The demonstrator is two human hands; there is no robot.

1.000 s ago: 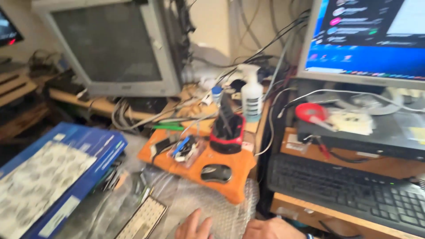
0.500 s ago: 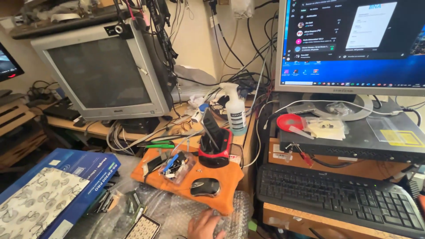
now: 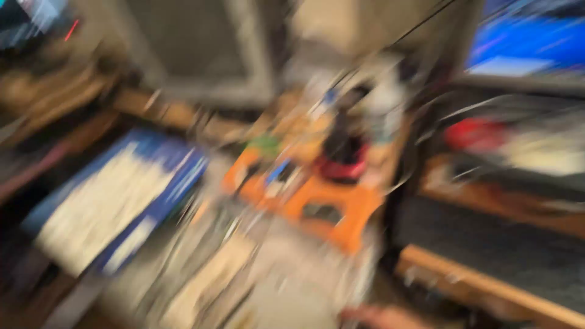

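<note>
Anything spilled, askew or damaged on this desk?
The frame is too motion-blurred to judge. Only rough shapes show: an orange board at centre, a blue-and-white flat box to its left, and part of a hand at the bottom edge. Nothing readable looks spilled or broken.

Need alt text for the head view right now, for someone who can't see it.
Heavily motion-blurred view down onto a cluttered desk: an orange tray of small items sits at centre, with a blue and white box to its left and a dark keyboard to its right. A sliver of one hand shows at the bottom edge; which hand, and its grip, cannot be told.
</note>
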